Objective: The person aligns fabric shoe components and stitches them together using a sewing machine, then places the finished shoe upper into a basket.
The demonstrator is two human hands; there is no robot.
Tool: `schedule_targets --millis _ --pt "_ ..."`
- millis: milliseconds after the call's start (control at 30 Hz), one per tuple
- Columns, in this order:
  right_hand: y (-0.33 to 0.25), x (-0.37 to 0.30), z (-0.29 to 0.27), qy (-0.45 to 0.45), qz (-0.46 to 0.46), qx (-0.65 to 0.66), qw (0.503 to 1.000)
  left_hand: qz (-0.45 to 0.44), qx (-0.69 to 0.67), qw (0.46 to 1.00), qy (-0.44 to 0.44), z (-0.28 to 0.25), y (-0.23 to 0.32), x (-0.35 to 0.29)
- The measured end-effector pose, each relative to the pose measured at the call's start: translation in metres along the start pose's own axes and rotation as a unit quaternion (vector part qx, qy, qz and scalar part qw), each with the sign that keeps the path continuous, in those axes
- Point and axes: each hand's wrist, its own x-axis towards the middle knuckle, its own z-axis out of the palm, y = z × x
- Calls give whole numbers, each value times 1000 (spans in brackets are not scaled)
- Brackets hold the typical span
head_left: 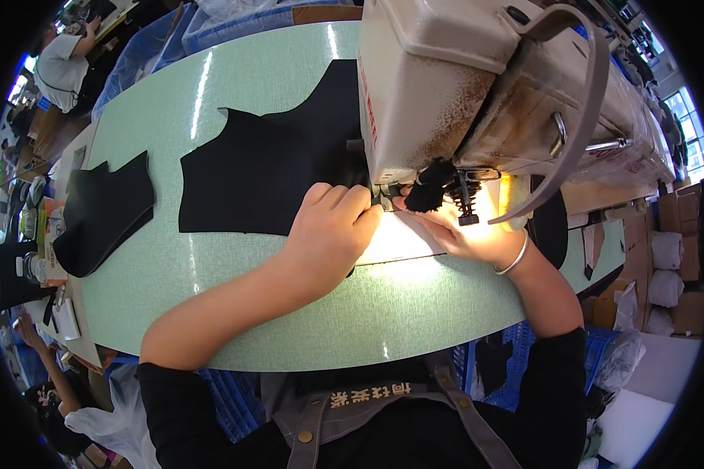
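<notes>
A beige industrial sewing machine [422, 86] stands over a pale green table. Its presser foot [383, 195] sits in bright lamplight between my hands. My left hand [332, 223] is closed just left of the foot, knuckles up, thumb and finger pressed together; what they pinch is hidden. From the right, my right hand [469, 227] reaches to the same spot with bent fingers, a bracelet at its wrist. A black fuzzy tuft [432, 186] and a spring tensioner [466, 199] partly cover its fingers. A large black cut fabric piece [250, 176] lies flat beside and behind my left hand.
A smaller black cut piece [105, 211] lies at the table's left. The table [289, 328] has a curved front edge. A curved grey bar [598, 86] arches along the machine's right. Blue bins [141, 66] stand behind, and a person [62, 66] sits far left.
</notes>
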Motion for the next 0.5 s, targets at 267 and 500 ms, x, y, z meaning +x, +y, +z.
schedule_targets --millis 267,500 --pt "-3 2 11 52 -10 120 991 7 2 1000 8 1 1 -1" --pt "-10 0 13 -8 26 7 1000 35 23 999 18 0 1 1"
